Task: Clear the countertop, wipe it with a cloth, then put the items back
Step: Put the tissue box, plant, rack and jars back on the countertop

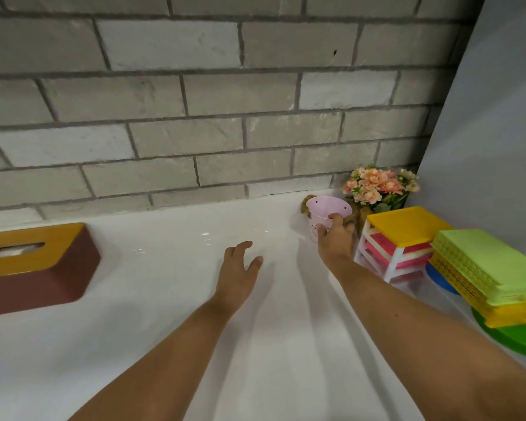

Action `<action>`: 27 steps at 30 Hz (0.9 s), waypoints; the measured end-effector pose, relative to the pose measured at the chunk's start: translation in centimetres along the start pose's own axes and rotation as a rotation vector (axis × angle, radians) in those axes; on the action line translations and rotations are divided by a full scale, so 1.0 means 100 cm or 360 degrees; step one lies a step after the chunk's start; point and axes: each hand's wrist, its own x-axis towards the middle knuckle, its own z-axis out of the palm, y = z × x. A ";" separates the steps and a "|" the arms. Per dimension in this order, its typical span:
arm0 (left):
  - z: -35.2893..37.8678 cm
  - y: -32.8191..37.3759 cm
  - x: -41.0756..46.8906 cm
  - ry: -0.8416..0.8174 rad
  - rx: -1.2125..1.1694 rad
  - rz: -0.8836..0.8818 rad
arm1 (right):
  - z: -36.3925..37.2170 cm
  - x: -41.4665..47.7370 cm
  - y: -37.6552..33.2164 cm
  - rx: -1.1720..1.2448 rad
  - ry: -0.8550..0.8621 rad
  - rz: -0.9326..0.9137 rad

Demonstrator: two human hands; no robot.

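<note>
A small pink bucket (324, 212) stands on the white countertop (170, 299) near the back wall at the right. My right hand (336, 241) grips its near rim, thumb over the edge. A brown fuzzy thing (359, 218) sits behind the bucket, mostly hidden. My left hand (239, 270) hovers just over the middle of the counter with its fingers relaxed and spread, holding nothing. A brown tissue box with a yellow lid (34, 265) lies at the left.
A bunch of pink artificial flowers (377, 186) stands in the back right corner. A small white drawer rack with a yellow top (398, 238) sits beside the bucket. Stacked green and yellow baskets (492, 278) lie at the right edge. A grey brick wall backs the counter.
</note>
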 end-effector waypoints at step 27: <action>-0.091 -0.018 -0.016 0.0087 -0.0902 -0.0054 | 0.070 -0.108 -0.112 0.0814 -0.0361 -0.0743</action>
